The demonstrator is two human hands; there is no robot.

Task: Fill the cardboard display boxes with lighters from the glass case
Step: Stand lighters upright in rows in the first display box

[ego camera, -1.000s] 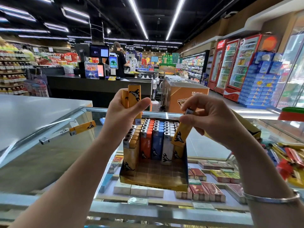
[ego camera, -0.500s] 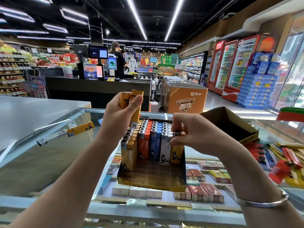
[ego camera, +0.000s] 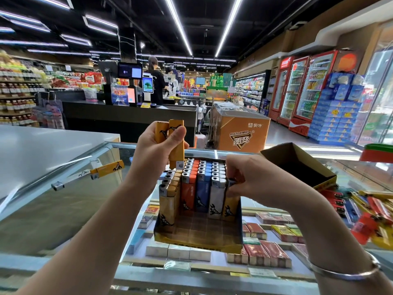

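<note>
The right hand [ego camera: 253, 179] pinches the top of a yellow lighter [ego camera: 230, 204] standing in the rightmost row of the cardboard display box [ego camera: 197, 241] on the glass case [ego camera: 53, 209]. The left hand [ego camera: 157, 152] grips two more yellow lighters [ego camera: 173, 141] just above the box — the reserve. Best to seat each one upright and flush against its neighbour — a tilted one would likely crowd the row.

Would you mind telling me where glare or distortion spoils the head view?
Head view: ceiling strip lights streak across the glass case at left; wide-angle bending curves the fridges and smears the loose lighters at the right edge; the display box and both hands stay sharp.
</note>
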